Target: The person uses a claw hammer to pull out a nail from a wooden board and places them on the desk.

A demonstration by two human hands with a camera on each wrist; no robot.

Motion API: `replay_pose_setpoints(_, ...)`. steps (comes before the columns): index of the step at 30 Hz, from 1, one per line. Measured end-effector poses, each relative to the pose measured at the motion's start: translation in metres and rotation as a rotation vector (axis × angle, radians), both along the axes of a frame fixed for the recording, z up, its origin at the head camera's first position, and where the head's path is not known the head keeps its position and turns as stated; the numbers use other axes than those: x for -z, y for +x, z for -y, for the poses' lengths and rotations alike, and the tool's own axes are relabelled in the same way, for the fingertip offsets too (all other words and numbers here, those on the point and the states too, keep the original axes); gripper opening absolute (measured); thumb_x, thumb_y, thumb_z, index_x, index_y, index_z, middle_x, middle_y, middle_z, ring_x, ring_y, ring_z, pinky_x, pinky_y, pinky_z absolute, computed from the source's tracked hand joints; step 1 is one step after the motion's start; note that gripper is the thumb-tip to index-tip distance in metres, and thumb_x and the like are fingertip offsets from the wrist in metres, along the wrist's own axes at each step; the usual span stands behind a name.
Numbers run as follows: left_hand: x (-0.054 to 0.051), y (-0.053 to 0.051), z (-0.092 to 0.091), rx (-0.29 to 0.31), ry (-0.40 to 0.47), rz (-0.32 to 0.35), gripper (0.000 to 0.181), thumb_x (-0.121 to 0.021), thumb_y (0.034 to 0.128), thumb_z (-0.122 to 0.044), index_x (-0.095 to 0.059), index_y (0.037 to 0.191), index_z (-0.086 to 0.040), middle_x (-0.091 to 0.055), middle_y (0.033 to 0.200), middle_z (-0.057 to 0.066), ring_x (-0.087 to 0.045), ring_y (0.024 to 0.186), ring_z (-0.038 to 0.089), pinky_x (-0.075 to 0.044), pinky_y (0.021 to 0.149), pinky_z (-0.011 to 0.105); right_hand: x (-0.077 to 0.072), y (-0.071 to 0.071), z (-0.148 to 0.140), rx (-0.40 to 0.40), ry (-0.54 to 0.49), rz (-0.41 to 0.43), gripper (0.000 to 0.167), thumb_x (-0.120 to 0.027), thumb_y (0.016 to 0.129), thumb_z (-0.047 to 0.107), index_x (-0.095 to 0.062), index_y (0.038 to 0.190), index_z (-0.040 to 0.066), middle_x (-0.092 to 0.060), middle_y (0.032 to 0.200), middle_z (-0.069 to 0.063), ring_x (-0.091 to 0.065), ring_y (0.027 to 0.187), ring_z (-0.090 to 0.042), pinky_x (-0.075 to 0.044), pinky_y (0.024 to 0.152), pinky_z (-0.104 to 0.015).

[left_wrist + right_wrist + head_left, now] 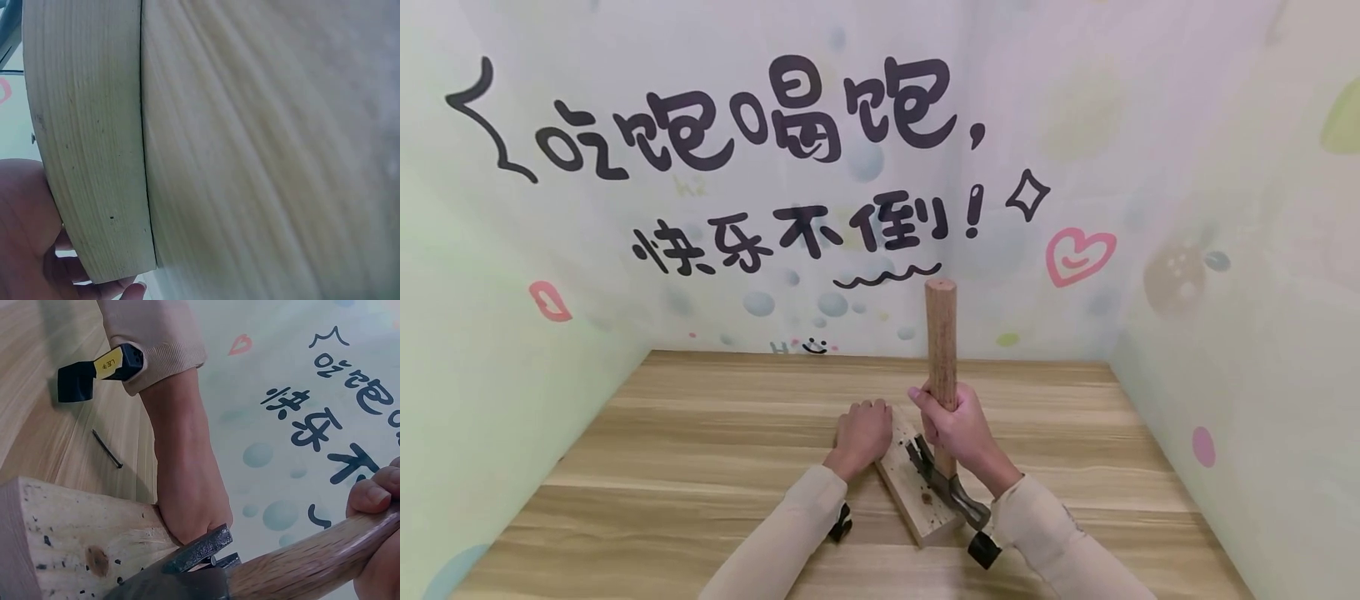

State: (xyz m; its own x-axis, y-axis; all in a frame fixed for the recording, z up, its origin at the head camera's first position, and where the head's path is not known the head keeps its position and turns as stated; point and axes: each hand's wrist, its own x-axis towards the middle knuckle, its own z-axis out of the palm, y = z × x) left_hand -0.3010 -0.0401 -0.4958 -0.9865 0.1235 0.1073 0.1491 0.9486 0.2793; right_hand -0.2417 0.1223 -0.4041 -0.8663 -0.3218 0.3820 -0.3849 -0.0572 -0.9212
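Observation:
My left hand [865, 432] holds the far end of a thick wooden board [910, 492], and its fingers curl round that end in the left wrist view. The board lies flat on the table, its top marked with small dark holes and a knot. With my right hand [961, 423] I grip the wooden handle of a claw hammer [942, 333], which stands nearly upright. Its dark metal head rests on the board, claw towards the left hand. Between the claw's prongs a small shiny piece shows in the right wrist view; what it is I cannot tell. A small nail [33, 139] sticks out from the board's face.
A loose dark nail [107, 450] lies on the wood-grain table [700, 467] beside the board. A printed cloth wall [775, 183] with black writing stands behind the table, with pale walls at both sides. Black camera mounts [983, 550] sit at the wrists.

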Motion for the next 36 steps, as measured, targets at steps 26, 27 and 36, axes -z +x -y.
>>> replay_pose_setpoints(26, -0.036, 0.024, 0.019, 0.087, 0.144, -0.234, 0.021, -0.062, 0.0967, -0.028, -0.070, 0.104, -0.010, -0.069, 0.103, 0.010, -0.060, 0.093, 0.027, -0.050, 0.075, 0.041, -0.026, 0.006, -0.001, -0.035, 0.021, 0.012, 0.042, -0.056, 0.101, 0.017, -0.043, 0.069, -0.007, -0.040, 0.047, 0.000, -0.037, 0.039, -0.010, -0.033, 0.038, -0.028)
replay_pose_setpoints(27, -0.038, 0.026, 0.019, 0.102, 0.157, -0.240, 0.020, -0.063, 0.0962, -0.027, -0.070, 0.103, -0.010, -0.069, 0.101, 0.009, -0.061, 0.092, 0.027, -0.051, 0.074, 0.041, -0.026, 0.006, -0.002, -0.036, 0.020, 0.011, 0.042, -0.056, 0.101, 0.017, -0.043, 0.069, -0.007, -0.041, 0.047, 0.000, -0.037, 0.039, -0.010, -0.033, 0.038, -0.028)
replay_pose_setpoints(36, -0.049, 0.045, 0.017, 0.222, 0.366, -0.123, 0.018, -0.060, 0.0971, -0.022, -0.071, 0.103, -0.009, -0.070, 0.092, 0.003, -0.064, 0.081, 0.016, -0.051, 0.065, 0.030, -0.034, 0.009, -0.003, -0.073, -0.019, 0.005, 0.039, -0.056, 0.100, 0.014, -0.042, 0.070, -0.006, -0.039, 0.047, 0.001, -0.036, 0.040, -0.009, -0.031, 0.037, -0.027)
